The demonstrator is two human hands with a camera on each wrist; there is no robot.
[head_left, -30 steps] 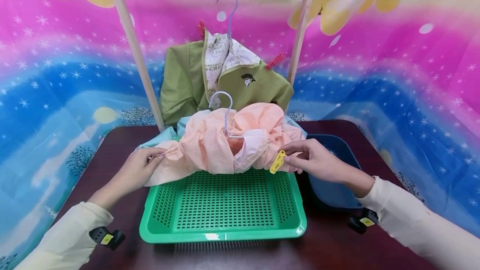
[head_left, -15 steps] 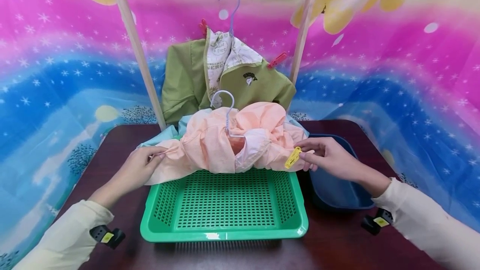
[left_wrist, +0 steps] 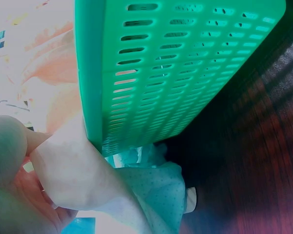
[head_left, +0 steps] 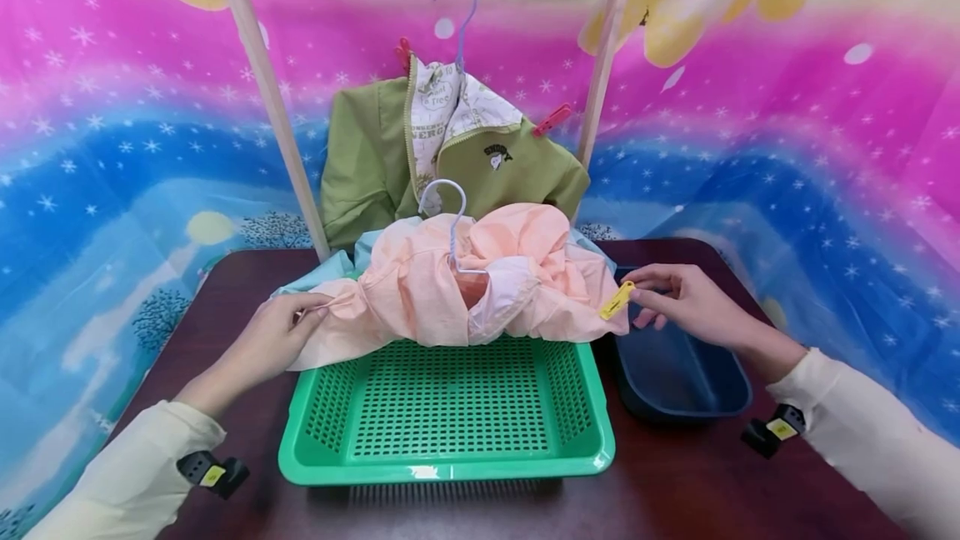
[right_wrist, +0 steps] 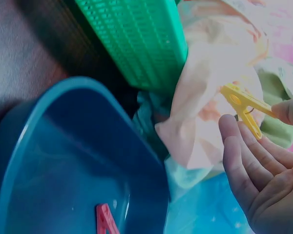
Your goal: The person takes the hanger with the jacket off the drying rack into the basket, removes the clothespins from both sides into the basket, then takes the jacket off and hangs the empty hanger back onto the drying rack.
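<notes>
From afar, I see the left hand pinch the peach garment, thumb against fingers. The right hand holds the yellow clip between parted thumb and fingers, by the garment's right end; if it bites there, I cannot tell. The garment lies over the green basket.
</notes>
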